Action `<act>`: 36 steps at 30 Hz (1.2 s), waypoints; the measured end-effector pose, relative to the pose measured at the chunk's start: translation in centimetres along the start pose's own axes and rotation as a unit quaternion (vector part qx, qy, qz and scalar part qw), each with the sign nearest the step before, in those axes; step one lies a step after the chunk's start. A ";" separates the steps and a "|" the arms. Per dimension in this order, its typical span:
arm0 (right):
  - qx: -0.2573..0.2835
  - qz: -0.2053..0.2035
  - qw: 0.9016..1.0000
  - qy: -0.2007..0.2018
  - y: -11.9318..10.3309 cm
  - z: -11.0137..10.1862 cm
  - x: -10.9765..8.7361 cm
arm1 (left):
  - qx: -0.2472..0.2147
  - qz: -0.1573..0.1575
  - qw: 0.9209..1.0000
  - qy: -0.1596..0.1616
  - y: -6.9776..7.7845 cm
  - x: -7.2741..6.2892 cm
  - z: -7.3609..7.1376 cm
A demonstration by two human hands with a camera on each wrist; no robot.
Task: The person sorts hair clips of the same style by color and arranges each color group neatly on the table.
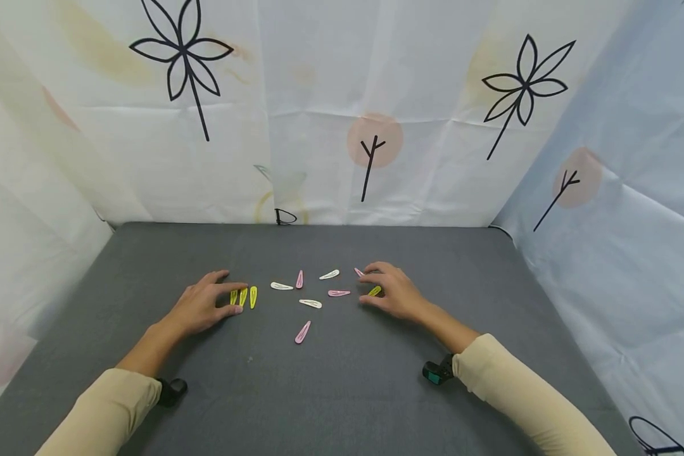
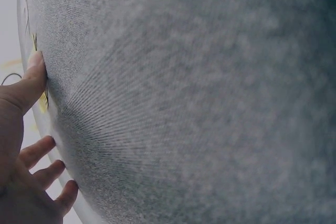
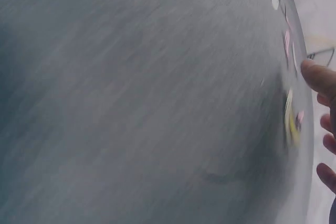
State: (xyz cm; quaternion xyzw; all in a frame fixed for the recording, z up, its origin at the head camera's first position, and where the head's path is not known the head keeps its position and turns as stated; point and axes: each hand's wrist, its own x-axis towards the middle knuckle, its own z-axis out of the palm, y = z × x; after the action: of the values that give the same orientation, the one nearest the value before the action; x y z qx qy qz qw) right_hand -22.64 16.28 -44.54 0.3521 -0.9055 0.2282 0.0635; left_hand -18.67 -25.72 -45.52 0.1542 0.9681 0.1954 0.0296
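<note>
Three yellow snap hair clips (image 1: 253, 297) stand side by side in a row on the grey table. My left hand (image 1: 205, 304) is at that row, its thumb and index finger spread around the two leftmost clips and partly covering them. In the left wrist view the thumb (image 2: 34, 74) overlaps a yellow clip and the other fingers are spread. At the right, my right hand (image 1: 396, 292) reaches over another yellow hair clip (image 1: 374, 291), with thumb and fingers apart around it. A pink hair clip (image 1: 358, 272) lies partly hidden at its fingertips.
Between the hands lie three white hair clips (image 1: 310, 304) and several pink hair clips (image 1: 303, 332), scattered at different angles. The grey tabletop (image 1: 319, 399) ends at a patterned white cloth (image 1: 319, 158) behind, with more cloth at both sides.
</note>
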 end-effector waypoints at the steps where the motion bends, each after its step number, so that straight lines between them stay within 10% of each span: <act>1: -0.003 0.014 1.000 0.009 0.3 -0.1 -0.5 | -0.002 0.001 1.000 0.001 0.0 0.0 0.0; 12: -0.050 0.109 0.989 0.083 1.4 0.0 -3.2 | -0.002 0.000 1.000 0.005 -0.4 0.0 0.3; 36: -0.072 0.123 0.986 0.083 0.3 1.8 -2.3 | -0.011 0.000 1.000 0.003 0.0 -0.3 0.0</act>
State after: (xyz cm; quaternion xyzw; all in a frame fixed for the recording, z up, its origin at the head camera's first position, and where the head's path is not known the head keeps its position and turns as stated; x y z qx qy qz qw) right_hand -21.01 17.04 -46.86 0.2122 -0.9477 0.1966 0.1351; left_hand -18.36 -25.80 -45.50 0.1532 0.9659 0.2065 0.0289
